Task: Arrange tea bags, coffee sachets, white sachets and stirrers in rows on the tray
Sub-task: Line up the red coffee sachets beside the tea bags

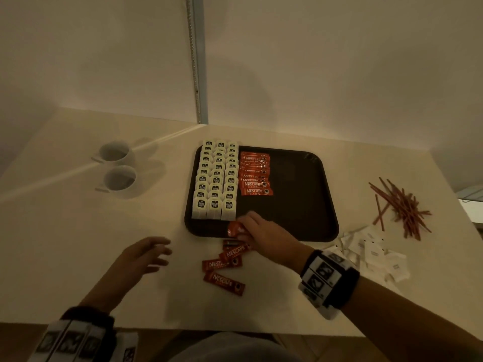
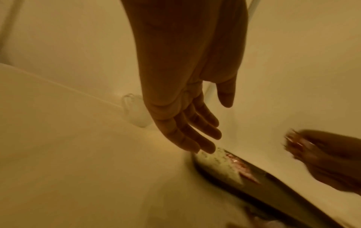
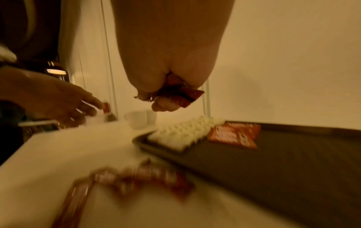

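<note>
A dark tray (image 1: 308, 205) lies on the white table. Three columns of white tea bags (image 1: 217, 178) fill its left side, and a row of red coffee sachets (image 1: 254, 173) overlaps beside them. My right hand (image 1: 251, 228) grips a few red coffee sachets (image 1: 234, 229) over the tray's near edge; the right wrist view shows them pinched in the curled fingers (image 3: 166, 104). Several loose coffee sachets (image 1: 224, 267) lie on the table just below. My left hand (image 1: 149, 252) hovers over the table left of them, fingers straight and holding nothing (image 2: 195, 135).
Two white cups (image 1: 117, 165) stand on the table's left. A heap of brown stirrers (image 1: 402, 207) lies right of the tray, and white sachets (image 1: 373, 254) are scattered near the table's right front. A wall rises close behind the table.
</note>
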Available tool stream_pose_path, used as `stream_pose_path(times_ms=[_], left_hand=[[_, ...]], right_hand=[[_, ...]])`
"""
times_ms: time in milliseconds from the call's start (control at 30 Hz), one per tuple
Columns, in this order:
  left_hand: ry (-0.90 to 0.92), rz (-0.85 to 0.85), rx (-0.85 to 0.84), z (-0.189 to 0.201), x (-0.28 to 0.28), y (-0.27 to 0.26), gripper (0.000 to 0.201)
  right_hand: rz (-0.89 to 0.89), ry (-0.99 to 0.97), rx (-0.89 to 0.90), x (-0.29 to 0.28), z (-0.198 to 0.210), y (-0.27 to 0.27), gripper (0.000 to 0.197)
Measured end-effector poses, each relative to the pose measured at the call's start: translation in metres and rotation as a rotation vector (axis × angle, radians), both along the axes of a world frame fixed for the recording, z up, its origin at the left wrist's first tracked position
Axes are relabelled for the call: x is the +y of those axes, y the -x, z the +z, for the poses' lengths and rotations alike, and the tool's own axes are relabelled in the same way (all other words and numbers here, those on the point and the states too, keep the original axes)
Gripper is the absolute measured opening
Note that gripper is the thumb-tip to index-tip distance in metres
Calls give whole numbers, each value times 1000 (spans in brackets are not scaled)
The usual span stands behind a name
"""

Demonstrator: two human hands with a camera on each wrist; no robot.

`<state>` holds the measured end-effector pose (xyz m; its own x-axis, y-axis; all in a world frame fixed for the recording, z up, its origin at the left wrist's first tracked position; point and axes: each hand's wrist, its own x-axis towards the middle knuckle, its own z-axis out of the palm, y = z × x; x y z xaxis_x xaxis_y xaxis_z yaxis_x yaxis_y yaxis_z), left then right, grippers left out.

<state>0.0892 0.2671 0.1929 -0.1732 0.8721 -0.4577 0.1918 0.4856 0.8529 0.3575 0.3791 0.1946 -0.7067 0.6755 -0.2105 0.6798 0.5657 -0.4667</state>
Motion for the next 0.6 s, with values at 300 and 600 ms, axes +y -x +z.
stream_pose_path(times_ms=[300,600], left_hand=[[-147,104,-858,38,108,-86,58],[74,309,-1036,49,152,-102,50]], right_hand=[[-230,51,662,38,45,81,25],[-420,-141,176,77,37,66,40]])
